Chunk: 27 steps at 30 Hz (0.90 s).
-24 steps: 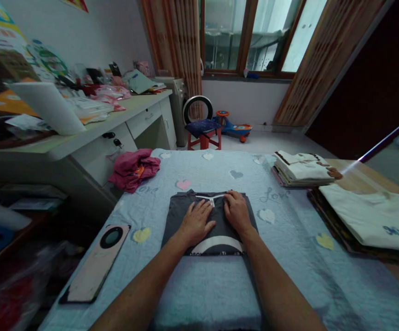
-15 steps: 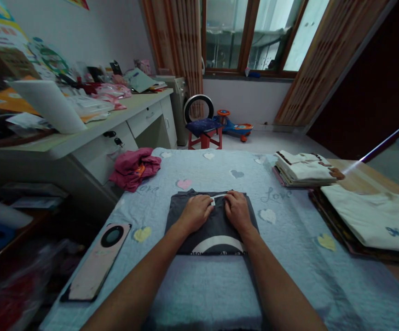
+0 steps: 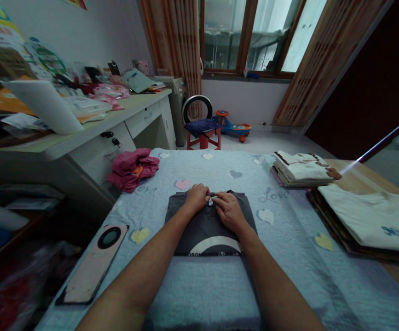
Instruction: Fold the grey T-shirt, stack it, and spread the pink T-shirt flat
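The gray shirt (image 3: 206, 230) lies midway between the bench's (image 3: 213, 289) side edges. Left hand (image 3: 197, 197) and right hand (image 3: 229, 210) curl at its collar (image 3: 213, 198); I can't tell if they pinch. Probably neatening; next needs gentle smoothing.

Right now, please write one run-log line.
folded dark grey shirt: on blue heart-patterned cloth | left hand, right hand: at collar

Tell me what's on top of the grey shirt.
The left hand and right hand are on the grey shirt near its collar, a white tag showing between them. Cloth beneath the hands is hidden.
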Each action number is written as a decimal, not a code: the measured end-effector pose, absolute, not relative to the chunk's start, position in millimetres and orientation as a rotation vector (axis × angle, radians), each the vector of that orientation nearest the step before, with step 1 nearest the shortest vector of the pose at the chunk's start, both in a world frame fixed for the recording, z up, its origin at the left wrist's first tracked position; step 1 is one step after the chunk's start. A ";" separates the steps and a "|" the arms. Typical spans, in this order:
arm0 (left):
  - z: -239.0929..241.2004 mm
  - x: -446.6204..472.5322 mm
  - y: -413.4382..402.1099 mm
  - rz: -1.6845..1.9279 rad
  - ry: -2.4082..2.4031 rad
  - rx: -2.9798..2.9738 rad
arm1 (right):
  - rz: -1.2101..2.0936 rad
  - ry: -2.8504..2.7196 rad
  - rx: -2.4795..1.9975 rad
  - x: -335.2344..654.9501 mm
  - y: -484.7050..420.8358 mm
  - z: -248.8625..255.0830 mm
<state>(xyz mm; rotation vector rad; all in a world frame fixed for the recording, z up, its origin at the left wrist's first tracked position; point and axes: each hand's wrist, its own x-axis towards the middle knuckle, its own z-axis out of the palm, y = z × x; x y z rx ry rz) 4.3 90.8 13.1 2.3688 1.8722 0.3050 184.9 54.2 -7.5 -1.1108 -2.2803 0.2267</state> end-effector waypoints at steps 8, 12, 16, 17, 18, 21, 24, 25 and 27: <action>6.6 5.0 95.7 0.476 1.934 2.358 | 0.239 -2.432 -1.140 183.3 52.0 -7.3; 2.5 7.8 92.4 0.439 1.974 2.367 | 0.233 -2.446 -1.127 183.6 51.9 -7.0; 8.8 10.6 86.0 0.423 2.046 2.393 | 0.241 -2.447 -1.101 183.7 51.7 -4.4; 11.5 11.3 82.9 0.421 2.059 2.399 | 0.247 -2.441 -1.095 183.7 51.7 -4.0; 14.0 12.1 78.9 0.415 2.064 2.401 | 0.255 -2.434 -1.089 183.6 51.7 -3.8; 16.9 14.9 61.0 0.389 2.017 2.403 | 0.296 -2.407 -1.077 183.2 52.7 -6.3; 9.4 18.1 40.0 0.364 1.896 2.434 | 0.346 -2.352 -1.060 183.1 55.0 -12.2; 5.1 19.2 34.0 0.354 1.866 2.450 | 0.364 -2.317 -1.060 183.6 56.3 -14.0; -4.5 21.1 25.2 0.331 1.854 2.467 | 0.405 -2.223 -1.081 185.7 60.0 -15.7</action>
